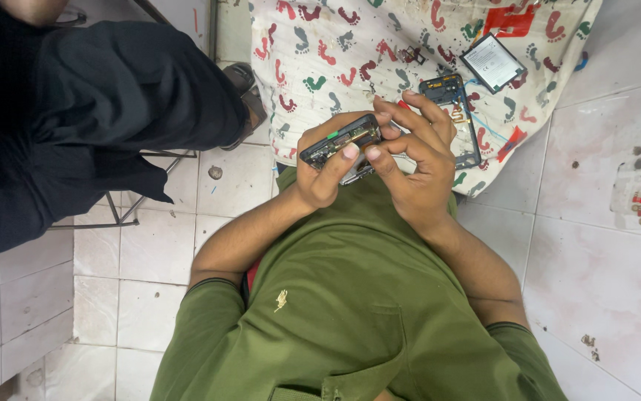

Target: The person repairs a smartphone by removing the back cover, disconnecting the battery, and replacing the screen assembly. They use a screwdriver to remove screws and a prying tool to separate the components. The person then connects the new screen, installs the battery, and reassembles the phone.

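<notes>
Both hands pinch the opened phone between them, its long axis slanting left to right; left hand grips its near edge, right hand its right end.

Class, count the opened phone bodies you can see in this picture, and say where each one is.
2. One opened phone body is held in both hands; the other phone frame lies on the patterned cloth, partly hidden behind the fingers. More may be hidden.
</notes>
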